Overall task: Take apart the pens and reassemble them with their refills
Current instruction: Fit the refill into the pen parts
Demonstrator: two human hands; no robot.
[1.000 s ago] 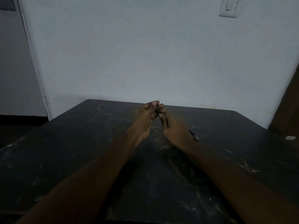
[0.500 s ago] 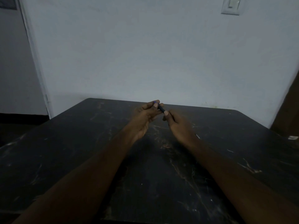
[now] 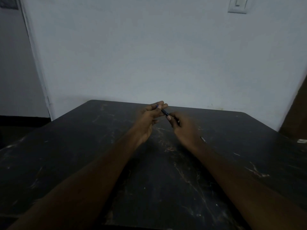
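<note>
Dark pen [image 3: 164, 112] is held in the air over the far-middle of the table [image 3: 83, 163], slanting from far-left down to near-right between both hands. A bit of blue shows at its left end, by the left fingertips; can't tell if that's a cap, a tip or a refill.

Left hand [image 3: 147, 120] pinches the left end w/ thumb and fingertips, the other fingers curled in. Right hand [image 3: 184, 128] is closed round the right end, thumb and forefinger pinching the barrel; the rest of its fingers are hidden behind the hand.

Progress, as a guess: pen looks to be in one piece or mid-pull, too dark and small to say which. No loose barrels, caps or refills can be made out on the tabletop, so prob. early, w/ most of the task left. A thin pale sliver [image 3: 203, 139] pokes out just past the right wrist, maybe another pen part, unclear.

Far wall [image 3: 149, 55] behind, light switch [image 3: 237, 4] top right.
</note>
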